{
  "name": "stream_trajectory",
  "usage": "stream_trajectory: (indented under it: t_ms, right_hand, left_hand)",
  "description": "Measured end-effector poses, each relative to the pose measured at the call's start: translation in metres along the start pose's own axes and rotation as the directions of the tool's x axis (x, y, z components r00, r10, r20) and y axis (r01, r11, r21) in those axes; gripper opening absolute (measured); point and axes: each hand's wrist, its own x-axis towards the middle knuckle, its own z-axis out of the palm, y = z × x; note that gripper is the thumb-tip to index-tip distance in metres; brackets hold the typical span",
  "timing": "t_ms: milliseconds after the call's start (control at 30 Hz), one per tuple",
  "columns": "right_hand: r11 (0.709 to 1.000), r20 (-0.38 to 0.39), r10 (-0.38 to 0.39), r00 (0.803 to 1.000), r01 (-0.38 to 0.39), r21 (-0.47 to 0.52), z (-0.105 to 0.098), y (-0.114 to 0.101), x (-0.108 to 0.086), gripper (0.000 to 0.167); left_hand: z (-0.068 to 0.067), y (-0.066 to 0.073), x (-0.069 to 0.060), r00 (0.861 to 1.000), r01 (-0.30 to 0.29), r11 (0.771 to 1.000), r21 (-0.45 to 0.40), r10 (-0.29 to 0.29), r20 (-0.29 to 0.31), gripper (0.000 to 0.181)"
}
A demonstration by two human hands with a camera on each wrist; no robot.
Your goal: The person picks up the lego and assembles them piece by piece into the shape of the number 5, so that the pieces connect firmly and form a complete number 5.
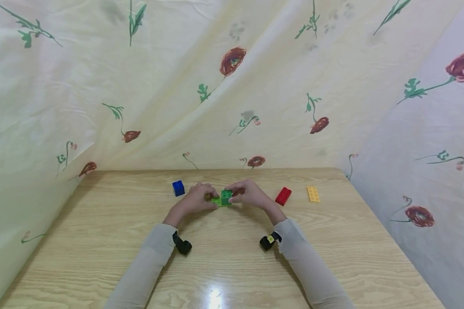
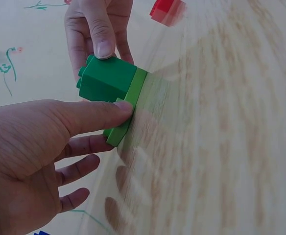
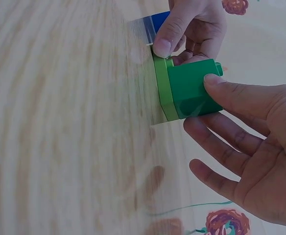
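A dark green toy brick (image 1: 226, 197) sits on the right part of a flat light green brick (image 1: 216, 201), low over the wooden table. My left hand (image 1: 197, 198) pinches the light green brick's left end between thumb and fingers; the left wrist view shows its thumb across the light green brick (image 2: 118, 131). From the other side my right hand (image 1: 250, 195) grips the dark green brick, thumb near its studs in the right wrist view, where the dark green brick (image 3: 194, 89) stands against the light green one. Studs of the light green brick show by the left fingers.
On the wooden table (image 1: 232, 266), a blue brick (image 1: 178, 188) lies left of the hands. To the right are a red brick (image 1: 283, 196) and a flat yellow brick (image 1: 313, 194). A flowered cloth (image 1: 170, 86) hangs behind the table's back edge.
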Motion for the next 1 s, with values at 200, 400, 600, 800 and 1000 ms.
stream_trajectory:
  t_ms: [200, 400, 600, 800, 1000]
  right_hand:
    - [1.0, 0.004, -0.004, 1.0, 0.004, -0.007, -0.0004, 0.0, -0.0001, 0.036]
    - [1.0, 0.009, -0.003, 1.0, 0.003, -0.014, -0.0006, -0.0015, -0.0004, 0.036]
    - [0.999, 0.024, -0.018, 1.0, 0.018, -0.031, -0.0016, -0.0019, -0.0002, 0.036]
    - [0.998, 0.038, -0.053, 0.998, 0.055, -0.035, -0.0021, 0.0003, 0.0008, 0.037]
    - [0.998, 0.047, -0.063, 0.997, 0.064, -0.021, -0.0018, -0.0005, -0.0003, 0.037]
  left_hand:
    - [-0.0001, 0.0006, 0.0006, 1.0, 0.0, 1.0, 0.002, 0.0, 0.004, 0.02]
    - [-0.0013, 0.0007, -0.0005, 1.0, -0.006, 1.0, -0.006, 0.006, 0.011, 0.019]
    - [-0.0013, 0.0013, -0.0001, 1.0, 0.002, 1.0, -0.008, -0.002, 0.011, 0.018]
    - [-0.0018, 0.0016, -0.0009, 1.0, 0.01, 1.0, -0.014, -0.009, 0.011, 0.019]
    - [-0.0004, -0.0018, -0.0005, 1.0, 0.006, 1.0, -0.007, -0.006, 0.014, 0.019]
